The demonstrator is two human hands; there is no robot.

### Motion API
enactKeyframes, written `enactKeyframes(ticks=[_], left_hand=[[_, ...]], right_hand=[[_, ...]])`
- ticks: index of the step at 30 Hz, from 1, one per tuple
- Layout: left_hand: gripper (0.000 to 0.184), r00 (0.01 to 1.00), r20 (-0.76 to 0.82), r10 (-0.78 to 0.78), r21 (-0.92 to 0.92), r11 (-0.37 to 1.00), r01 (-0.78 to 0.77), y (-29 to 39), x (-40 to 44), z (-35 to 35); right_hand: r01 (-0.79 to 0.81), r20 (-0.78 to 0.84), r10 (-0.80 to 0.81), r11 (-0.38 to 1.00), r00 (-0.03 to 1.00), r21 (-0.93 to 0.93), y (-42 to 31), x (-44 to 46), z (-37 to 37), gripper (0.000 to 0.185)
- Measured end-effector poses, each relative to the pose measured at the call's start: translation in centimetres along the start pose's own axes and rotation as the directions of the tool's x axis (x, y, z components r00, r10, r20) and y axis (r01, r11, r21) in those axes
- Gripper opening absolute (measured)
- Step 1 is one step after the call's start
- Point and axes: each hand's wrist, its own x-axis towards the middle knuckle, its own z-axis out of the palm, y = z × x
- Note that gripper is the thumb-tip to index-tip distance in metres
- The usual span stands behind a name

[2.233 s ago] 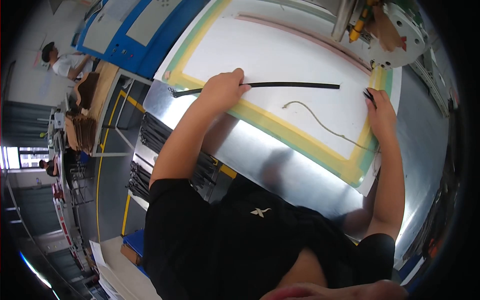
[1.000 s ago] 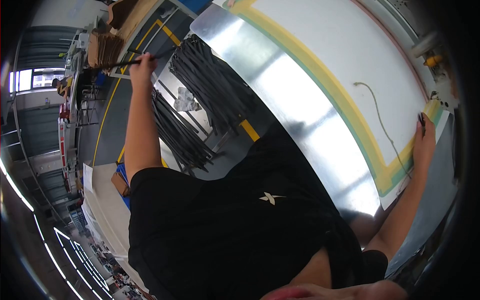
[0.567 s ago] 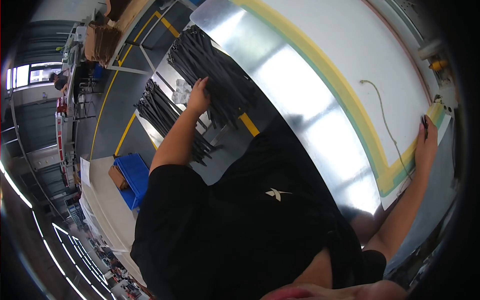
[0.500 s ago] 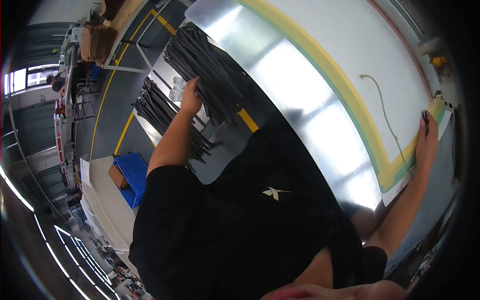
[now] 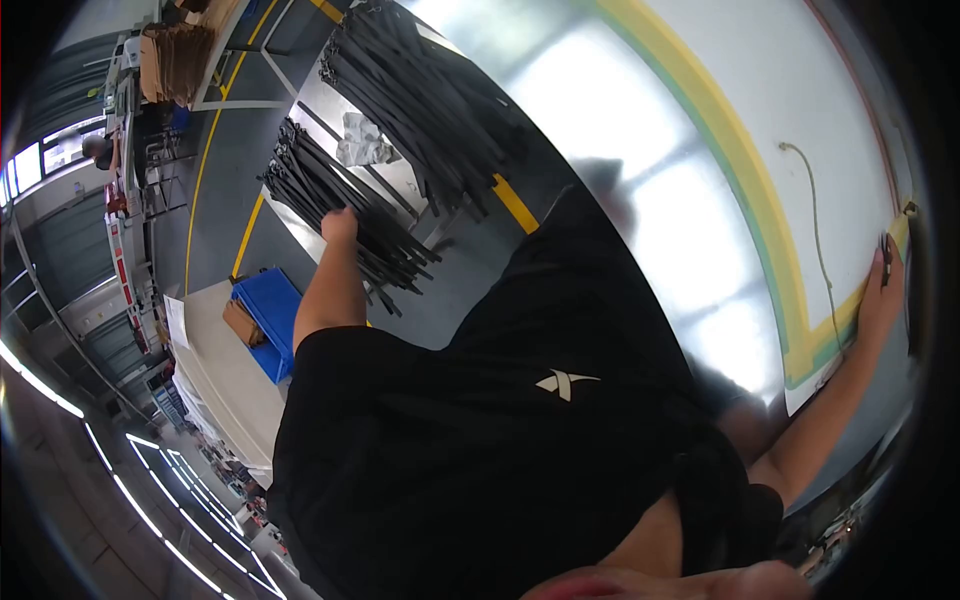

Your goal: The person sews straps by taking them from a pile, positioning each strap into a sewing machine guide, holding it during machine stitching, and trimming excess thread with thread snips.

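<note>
My left hand (image 5: 340,228) is stretched down to the smaller bundle of black straps (image 5: 318,180) and overlaps its near side. Its fingers are mostly hidden from me, so whether they grip a strap is unclear. Beside it, a larger bundle of black straps (image 5: 425,105) hangs over the same pale stand. Over at the right, my right hand (image 5: 880,300) rests at the taped edge of the white work surface (image 5: 750,70), closed around small dark thread snips (image 5: 886,258). A thin cord (image 5: 815,215) lies on that surface, running toward my right wrist.
A crumpled clear plastic bag (image 5: 362,140) lies between the bundles. The shiny metal tabletop (image 5: 640,130) borders my body. At left are a blue bin (image 5: 268,315), a brown item (image 5: 241,323) and stacked cardboard (image 5: 175,62). Another person (image 5: 100,150) sits far off.
My left hand has moved from the gap beside the larger bundle down to the smaller bundle. My right hand keeps the snips at the table edge. The whole view has shifted slightly.
</note>
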Motion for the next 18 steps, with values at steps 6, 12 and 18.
enactKeyframes(ticks=[6,12,18], left_hand=[[0.039,0.998,-0.059,-0.012,-0.181,0.983,0.001,8.5,0.0,-1.2],[0.040,0.984,-0.081,-0.157,-0.109,0.983,0.148,9.6,7.9,0.6],[0.033,0.928,0.165,-0.333,-0.285,0.885,0.368,8.0,13.2,2.8]], right_hand=[[0.087,-0.034,-0.092,0.987,0.995,-0.137,1.0,0.2,-0.1,0.040],[-0.008,-0.081,-0.003,0.991,0.997,-0.136,0.6,-0.6,-0.1,0.042],[-0.037,-0.078,0.022,0.979,0.997,-0.200,0.1,-0.7,-0.6,0.043]])
